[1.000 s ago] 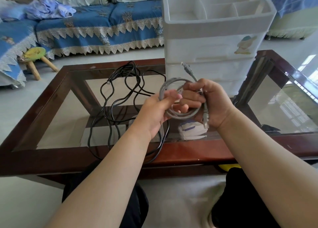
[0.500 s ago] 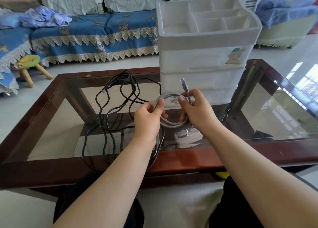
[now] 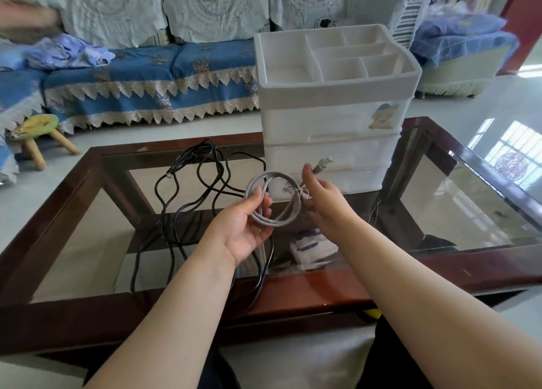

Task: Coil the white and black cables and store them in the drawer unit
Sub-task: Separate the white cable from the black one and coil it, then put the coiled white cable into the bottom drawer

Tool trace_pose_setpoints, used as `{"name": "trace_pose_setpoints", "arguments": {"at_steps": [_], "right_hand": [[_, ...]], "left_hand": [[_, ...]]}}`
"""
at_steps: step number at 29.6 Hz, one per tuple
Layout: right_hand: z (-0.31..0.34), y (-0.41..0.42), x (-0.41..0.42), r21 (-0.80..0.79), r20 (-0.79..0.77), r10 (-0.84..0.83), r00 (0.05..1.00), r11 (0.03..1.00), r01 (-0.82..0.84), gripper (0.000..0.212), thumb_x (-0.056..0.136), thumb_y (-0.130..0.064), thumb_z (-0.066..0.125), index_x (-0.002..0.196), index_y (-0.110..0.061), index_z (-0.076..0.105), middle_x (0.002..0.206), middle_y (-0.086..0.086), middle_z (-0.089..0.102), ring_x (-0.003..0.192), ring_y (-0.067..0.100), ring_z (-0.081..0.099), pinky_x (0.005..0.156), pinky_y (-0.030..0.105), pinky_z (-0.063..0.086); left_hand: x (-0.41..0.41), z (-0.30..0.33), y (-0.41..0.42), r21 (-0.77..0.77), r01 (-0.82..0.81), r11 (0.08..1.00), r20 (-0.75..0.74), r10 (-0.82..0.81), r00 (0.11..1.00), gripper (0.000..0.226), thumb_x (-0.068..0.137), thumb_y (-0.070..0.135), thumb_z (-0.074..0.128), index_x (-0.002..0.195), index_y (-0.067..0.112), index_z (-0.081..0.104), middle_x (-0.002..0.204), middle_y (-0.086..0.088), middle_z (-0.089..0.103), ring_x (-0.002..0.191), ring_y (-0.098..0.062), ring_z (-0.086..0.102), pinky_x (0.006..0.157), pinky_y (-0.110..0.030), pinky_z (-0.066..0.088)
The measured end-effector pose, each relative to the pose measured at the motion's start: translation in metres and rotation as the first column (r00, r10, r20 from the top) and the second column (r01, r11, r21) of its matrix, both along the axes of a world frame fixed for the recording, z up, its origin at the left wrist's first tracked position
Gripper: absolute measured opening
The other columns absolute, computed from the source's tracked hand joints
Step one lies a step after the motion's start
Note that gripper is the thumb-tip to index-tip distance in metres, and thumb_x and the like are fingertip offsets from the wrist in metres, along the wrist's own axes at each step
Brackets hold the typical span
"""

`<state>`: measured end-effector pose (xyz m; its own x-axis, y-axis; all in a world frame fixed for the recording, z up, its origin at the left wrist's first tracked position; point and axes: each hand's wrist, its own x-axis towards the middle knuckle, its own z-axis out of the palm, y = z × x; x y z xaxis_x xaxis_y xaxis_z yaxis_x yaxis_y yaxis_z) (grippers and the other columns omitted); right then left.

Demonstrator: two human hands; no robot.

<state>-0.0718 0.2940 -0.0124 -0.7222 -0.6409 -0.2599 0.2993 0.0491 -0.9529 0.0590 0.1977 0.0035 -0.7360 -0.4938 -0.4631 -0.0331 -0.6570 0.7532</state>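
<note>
White cable (image 3: 274,204) | coil being pinched by left hand (image 3: 245,227) to stop unwinding | end being gripped by right hand (image 3: 321,196) | drawer unit (image 3: 331,142) shut | black cable (image 3: 187,201) being left loose

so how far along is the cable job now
Done: the white cable is wound into a coil. In hand: the left hand holds the coil while the right hand pinches its plug end. Left: the black cable lies loose on the table, and the drawer unit looks shut.
</note>
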Motion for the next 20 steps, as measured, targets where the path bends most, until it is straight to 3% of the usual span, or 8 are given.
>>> {"name": "trace_pose_setpoints", "arguments": {"at_steps": [3, 6, 7, 10, 12, 14, 16, 20], "right_hand": [[0.0, -0.009, -0.001, -0.039, 0.192, -0.055, 0.98, 0.997, 0.063, 0.106, 0.066, -0.065, 0.068, 0.143, -0.004, 0.029, 0.1, 0.006, 0.059, 0.088, 0.022, 0.063, 0.087, 0.039, 0.052], [0.003, -0.018, 0.002, -0.048, 0.263, -0.037, 0.964, 0.998, 0.052, 0.137, 0.036, -0.075, 0.078, 0.144, -0.008, 0.029, 0.127, 0.014, 0.054, 0.11, 0.029, 0.06, 0.095, 0.042, 0.05], [0.005, -0.021, 0.003, -0.034, 0.263, -0.014, 0.965, 0.999, 0.024, 0.125, 0.043, -0.07, 0.08, 0.141, -0.007, 0.034, 0.129, 0.013, 0.053, 0.115, 0.03, 0.057, 0.097, 0.043, 0.049], [0.013, -0.023, 0.003, 0.09, 0.169, 0.099, 0.981, 0.989, -0.115, 0.053, 0.078, -0.031, 0.076, 0.118, -0.005, 0.052, 0.12, 0.004, 0.051, 0.122, 0.03, 0.05, 0.101, 0.043, 0.044], [0.013, -0.025, -0.008, 0.174, 0.129, 0.013, 0.992, 0.984, -0.035, 0.029, 0.084, -0.012, 0.069, 0.106, -0.007, 0.052, 0.126, 0.007, 0.049, 0.122, 0.029, 0.047, 0.1, 0.042, 0.044], [0.014, -0.025, -0.023, 0.158, 0.187, -0.199, 0.962, 0.973, 0.17, 0.027, 0.088, -0.015, 0.062, 0.112, -0.011, 0.05, 0.136, 0.015, 0.044, 0.121, 0.03, 0.047, 0.096, 0.04, 0.046], [0.014, -0.023, -0.036, 0.093, 0.345, -0.344, 0.873, 0.938, 0.333, 0.048, 0.091, -0.027, 0.061, 0.133, -0.011, 0.044, 0.143, 0.016, 0.038, 0.124, 0.03, 0.045, 0.095, 0.039, 0.045], [0.008, -0.024, -0.048, 0.044, 0.534, -0.391, 0.75, 0.898, 0.437, 0.072, 0.085, -0.043, 0.066, 0.142, -0.01, 0.036, 0.145, 0.012, 0.037, 0.129, 0.028, 0.042, 0.094, 0.039, 0.043]], "left_hand": [[-0.003, -0.004, -0.001, -0.101, -0.138, 0.985, -0.01, 0.137, 0.99, 0.011, 0.089, 0.02, 0.063, 0.081, 0.014, 0.067, 0.068, 0.003, 0.066, 0.072, -0.011, 0.06, 0.07, -0.032, 0.053], [-0.003, -0.004, -0.005, -0.099, -0.221, 0.97, -0.02, 0.22, 0.975, 0.006, 0.089, 0.019, 0.064, 0.086, 0.014, 0.065, 0.068, 0.003, 0.066, 0.069, -0.01, 0.061, 0.066, -0.03, 0.055], [-0.002, -0.005, -0.009, -0.093, -0.243, 0.966, -0.018, 0.242, 0.97, 0.006, 0.089, 0.02, 0.064, 0.087, 0.014, 0.065, 0.068, 0.004, 0.065, 0.068, -0.009, 0.061, 0.066, -0.03, 0.056], [0.003, -0.007, -0.022, -0.053, -0.33, 0.942, 0.016, 0.331, 0.943, 0.009, 0.089, 0.023, 0.064, 0.09, 0.014, 0.066, 0.066, 0.005, 0.064, 0.068, -0.009, 0.06, 0.066, -0.029, 0.055], [0.005, -0.007, -0.03, -0.023, -0.403, 0.915, 0.036, 0.404, 0.914, 0.01, 0.09, 0.024, 0.064, 0.09, 0.014, 0.065, 0.07, 0.005, 0.064, 0.07, -0.007, 0.06, 0.061, -0.028, 0.055], [0.005, -0.006, -0.037, -0.019, -0.448, 0.894, 0.051, 0.448, 0.893, 0.01, 0.091, 0.024, 0.063, 0.089, 0.014, 0.064, 0.077, 0.004, 0.063, 0.075, -0.007, 0.06, 0.066, -0.028, 0.055], [0.004, -0.007, -0.041, -0.023, -0.449, 0.893, 0.072, 0.45, 0.89, 0.011, 0.091, 0.025, 0.063, 0.089, 0.014, 0.064, 0.079, 0.004, 0.063, 0.079, -0.008, 0.06, 0.077, -0.032, 0.053], [0.005, -0.009, -0.044, 0.014, -0.378, 0.926, 0.099, 0.375, 0.922, 0.013, 0.09, 0.028, 0.064, 0.092, 0.015, 0.065, 0.083, 0.005, 0.063, 0.09, -0.01, 0.059, 0.078, -0.041, 0.051]]}}
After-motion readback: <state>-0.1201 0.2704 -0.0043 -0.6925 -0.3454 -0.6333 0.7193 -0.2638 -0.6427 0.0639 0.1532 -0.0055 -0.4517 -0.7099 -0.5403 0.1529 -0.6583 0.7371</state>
